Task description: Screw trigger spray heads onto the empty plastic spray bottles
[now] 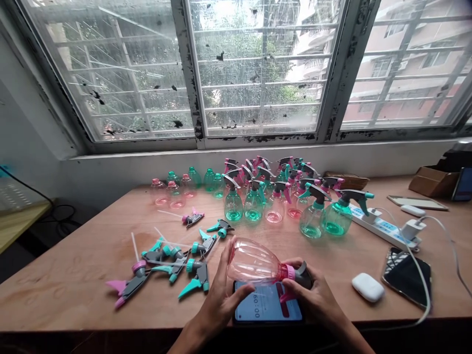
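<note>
A clear pink spray bottle (254, 258) lies sideways between my two hands, above a lit phone (267, 307) at the table's front edge. My left hand (224, 290) is wrapped round the bottle's base end. At the neck, my right hand (308, 285) grips the pink collar and grey spray head (303, 275), which sits on the bottle's mouth. Its pink trigger points down over the phone screen. Left of my hands lie several loose spray heads (171, 260) with teal or pink triggers and thin white tubes.
Assembled green and pink spray bottles (253, 204) crowd the back middle. Several headless bottles (176, 194) stand to their left. On the right are a power strip (387, 228) with cables, a white earbud case (368, 287), a dark phone (407, 275) and a cardboard box (433, 181).
</note>
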`<state>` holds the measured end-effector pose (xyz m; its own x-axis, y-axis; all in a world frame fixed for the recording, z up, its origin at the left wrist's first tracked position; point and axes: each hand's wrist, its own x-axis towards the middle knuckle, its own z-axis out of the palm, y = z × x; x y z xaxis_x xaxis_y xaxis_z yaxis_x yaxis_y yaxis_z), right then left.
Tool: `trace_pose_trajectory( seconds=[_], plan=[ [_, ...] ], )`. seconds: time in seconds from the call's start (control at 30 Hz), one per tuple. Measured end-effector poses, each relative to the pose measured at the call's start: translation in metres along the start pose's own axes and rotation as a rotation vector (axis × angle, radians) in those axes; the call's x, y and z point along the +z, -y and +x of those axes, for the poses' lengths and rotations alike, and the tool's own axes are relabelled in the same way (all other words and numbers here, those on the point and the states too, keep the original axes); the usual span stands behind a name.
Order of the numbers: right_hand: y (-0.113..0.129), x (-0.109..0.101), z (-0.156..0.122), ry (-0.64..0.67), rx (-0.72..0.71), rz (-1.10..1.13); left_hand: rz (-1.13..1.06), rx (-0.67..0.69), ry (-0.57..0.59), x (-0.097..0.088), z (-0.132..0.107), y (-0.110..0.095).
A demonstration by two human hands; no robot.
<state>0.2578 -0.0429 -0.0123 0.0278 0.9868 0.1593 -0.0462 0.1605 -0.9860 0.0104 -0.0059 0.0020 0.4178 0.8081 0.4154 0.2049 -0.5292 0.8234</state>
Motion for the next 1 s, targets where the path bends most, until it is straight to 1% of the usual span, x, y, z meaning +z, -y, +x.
trace_pose_trajectory(
  seconds=[0.1, 0.23, 0.3, 0.4, 0.53, 0.63, 0.7, 0.8, 0.9, 1.0],
  plan=[
    [-0.001, -0.001, 0.001, -0.023, 0.004, -0.012, 0.066, 0.021, -0.020, -0.001, 0.000, -0.001],
    [-0.001, -0.001, 0.002, -0.059, -0.013, -0.015, 0.046, -0.037, -0.018, 0.000, -0.003, 0.001],
    [-0.001, 0.000, 0.001, -0.041, -0.016, -0.022, 0.006, -0.034, -0.021, 0.001, -0.003, 0.000],
    [-0.001, 0.001, 0.000, 0.002, -0.009, -0.029, -0.046, -0.037, -0.066, 0.001, -0.001, -0.003],
    [-0.003, 0.000, 0.001, -0.026, -0.002, -0.012, 0.012, -0.072, -0.111, 0.000, 0.002, -0.006],
    [-0.004, -0.001, 0.002, -0.054, -0.007, -0.005, 0.100, -0.068, -0.085, 0.000, 0.001, -0.002],
    [-0.004, -0.001, 0.002, -0.054, -0.009, -0.002, 0.111, -0.023, -0.055, 0.001, 0.000, 0.001],
    [-0.002, 0.001, 0.002, -0.037, -0.004, 0.009, 0.014, 0.015, -0.012, 0.003, -0.002, 0.002],
    [-0.002, 0.002, 0.001, -0.017, -0.007, -0.014, -0.094, -0.027, 0.038, 0.002, 0.000, -0.006],
    [-0.004, 0.001, 0.002, -0.004, -0.018, -0.051, -0.085, -0.029, 0.036, -0.001, 0.002, -0.011]
  ],
)
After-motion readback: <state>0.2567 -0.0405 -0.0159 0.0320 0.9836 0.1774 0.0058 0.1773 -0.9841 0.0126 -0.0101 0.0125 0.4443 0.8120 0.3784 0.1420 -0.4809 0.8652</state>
